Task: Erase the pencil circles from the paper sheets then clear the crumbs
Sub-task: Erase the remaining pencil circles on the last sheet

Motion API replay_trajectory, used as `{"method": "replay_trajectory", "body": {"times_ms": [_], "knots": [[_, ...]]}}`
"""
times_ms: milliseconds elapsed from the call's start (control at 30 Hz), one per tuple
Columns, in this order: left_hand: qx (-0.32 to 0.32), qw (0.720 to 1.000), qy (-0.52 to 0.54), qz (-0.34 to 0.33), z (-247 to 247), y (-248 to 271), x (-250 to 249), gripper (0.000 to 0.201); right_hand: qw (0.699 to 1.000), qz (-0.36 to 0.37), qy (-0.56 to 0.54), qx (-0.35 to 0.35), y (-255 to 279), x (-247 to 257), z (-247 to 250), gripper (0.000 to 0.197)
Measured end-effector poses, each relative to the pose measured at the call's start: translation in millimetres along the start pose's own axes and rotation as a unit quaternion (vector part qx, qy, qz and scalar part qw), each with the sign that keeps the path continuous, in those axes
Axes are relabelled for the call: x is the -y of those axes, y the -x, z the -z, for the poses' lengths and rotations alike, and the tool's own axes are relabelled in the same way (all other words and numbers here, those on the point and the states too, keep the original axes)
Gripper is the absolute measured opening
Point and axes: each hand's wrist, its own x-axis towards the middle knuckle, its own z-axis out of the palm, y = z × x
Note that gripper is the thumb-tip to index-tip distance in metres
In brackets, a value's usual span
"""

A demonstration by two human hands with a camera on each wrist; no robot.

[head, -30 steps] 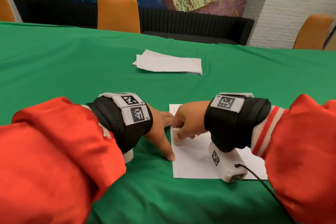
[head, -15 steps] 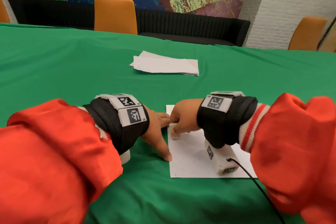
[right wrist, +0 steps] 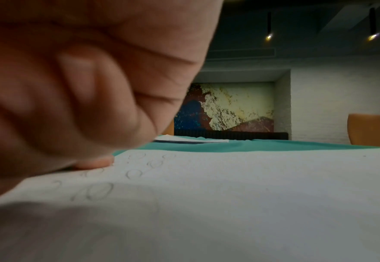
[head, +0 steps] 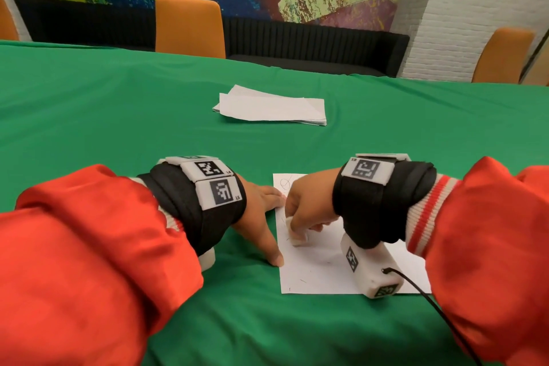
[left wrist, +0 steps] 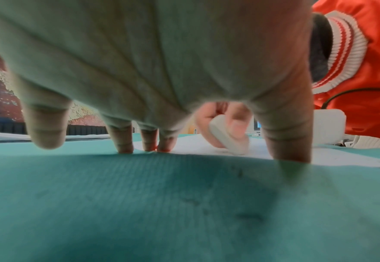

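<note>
- L hand point(head: 261, 214): fingers spread straight, tips pressed down, thumb out toward body
- R hand point(head: 309, 205): fingers curled, pinching eraser point(head: 295, 236), wrist low

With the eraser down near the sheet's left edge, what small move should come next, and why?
Probably rub the eraser, pinched in the right hand, up the sheet toward the pencil circle at its far left corner, which is not yet erased. The left hand presses the sheet's left edge, so it should hold.
</note>
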Motion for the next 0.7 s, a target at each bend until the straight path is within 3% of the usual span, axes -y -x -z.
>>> {"method": "replay_trajectory", "body": {"times_ms": [67, 200, 400, 533, 700], "knots": [[0.003, 1.000, -0.005, 0.003, 0, 0, 0, 0.106, 1.000, -0.007, -0.007, 0.011, 1, -3, 1, 0.011], [0.003, 1.000, -0.007, 0.005, 0, 0, 0, 0.106, 0.999, -0.029, -0.011, -0.040, -2, -9, 3, 0.019], [0.006, 1.000, -0.008, 0.005, 1, -2, 1, 0.106, 1.000, 0.006, -0.005, 0.016, 6, -1, -2, 0.012], [0.008, 1.000, -0.009, 0.012, 1, -1, 1, 0.108, 0.999, -0.012, -0.017, -0.037, 7, -7, -3, 0.011], [0.009, 1.000, -0.011, 0.011, 0, -2, 1, 0.109, 0.998, 0.012, -0.045, 0.043, 15, -6, -10, 0.010]]}}
